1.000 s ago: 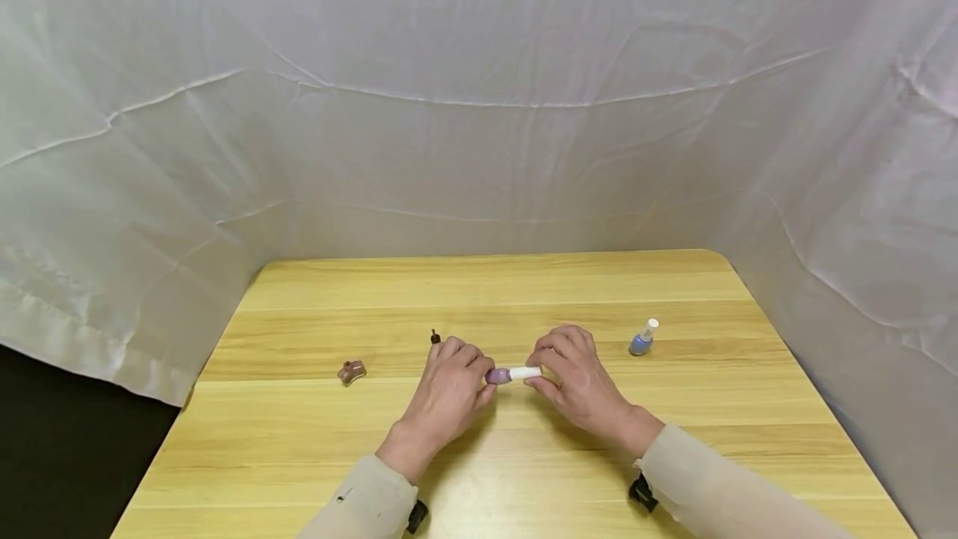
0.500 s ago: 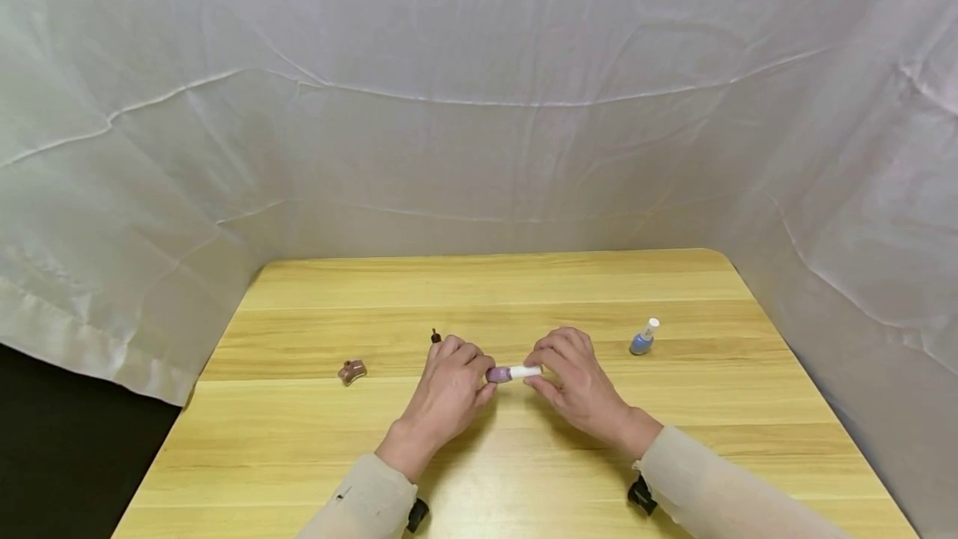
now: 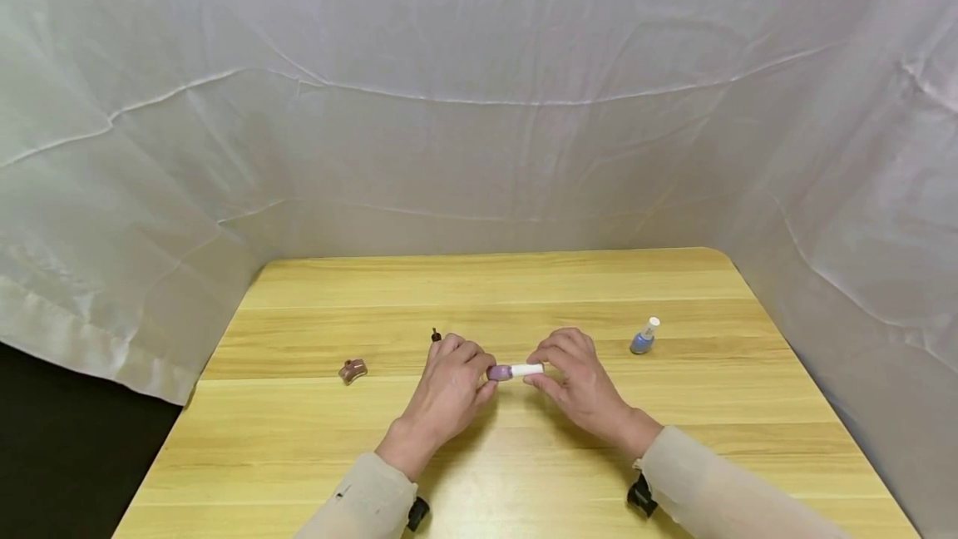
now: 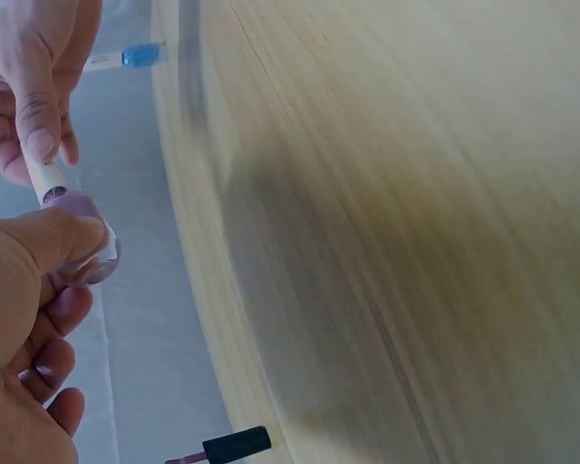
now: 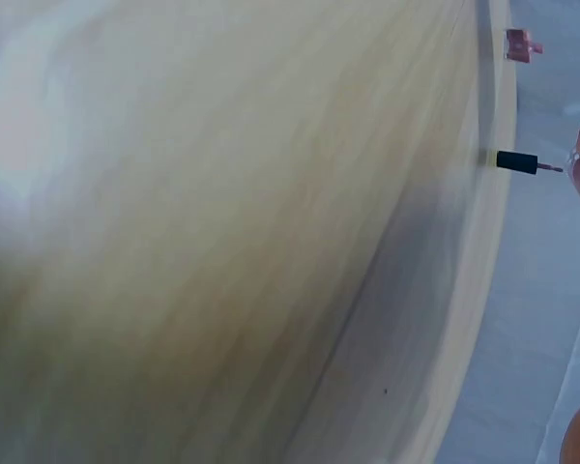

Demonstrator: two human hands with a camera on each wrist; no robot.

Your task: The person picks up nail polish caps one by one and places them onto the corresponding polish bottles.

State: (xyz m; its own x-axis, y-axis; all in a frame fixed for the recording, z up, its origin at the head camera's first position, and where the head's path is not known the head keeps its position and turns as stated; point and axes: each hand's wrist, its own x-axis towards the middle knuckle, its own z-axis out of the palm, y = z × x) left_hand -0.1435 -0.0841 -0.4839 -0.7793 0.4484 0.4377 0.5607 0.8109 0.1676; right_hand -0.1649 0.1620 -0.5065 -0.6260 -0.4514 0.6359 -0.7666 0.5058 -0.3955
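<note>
two hands [image 3: 516, 389], glassy lilac bottle [image 3: 499, 373], slim white cap [image 3: 527, 370], wood-grain table [image 3: 674, 456]

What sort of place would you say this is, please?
Probably a makeshift recording booth: a wooden table walled by a creased white sheet, bearing only a blue nail polish bottle and similar items.

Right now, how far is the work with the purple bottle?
Done: a brown bottle lies open on the table, its dark-capped brush standing apart.
In hand: the left hand grips the purple bottle and the right hand pinches its white cap, which is on the bottle.
Left: the cap is not off, and the blue bottle stands capped, untouched.
</note>
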